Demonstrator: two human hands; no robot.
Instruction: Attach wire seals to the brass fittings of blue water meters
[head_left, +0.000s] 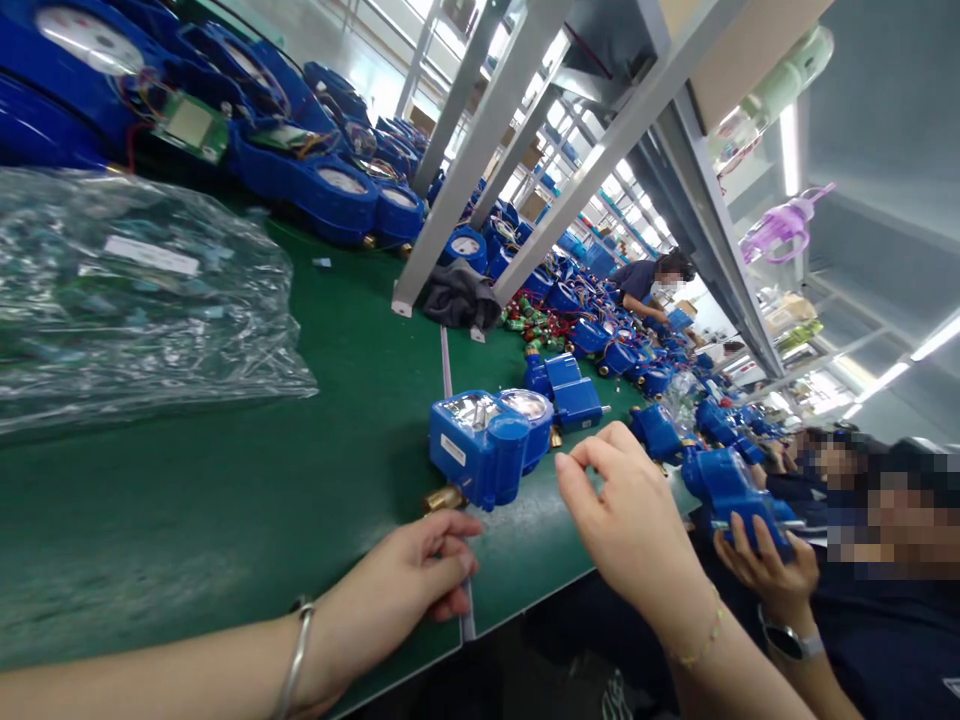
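Observation:
A blue water meter [491, 445] with round clear windows, a white label and a brass fitting stands on the green tabletop, between my two hands. Just below its brass fitting [444, 500] is my left hand [427, 565], open, with loosely bent fingers and nothing visible in it. My right hand [626, 500] hovers to the right of the meter, thumb and forefinger drawn together; I see nothing between them. Behind the meter lies a second blue meter unit [566, 390].
A clear plastic bag [150, 300] of parts lies on the left. Blue meters [341, 195] line the back. Grey metal posts [480, 150] rise near a dark cloth [459, 295]. At right, a co-worker's hand [776, 565] holds another blue meter [724, 480].

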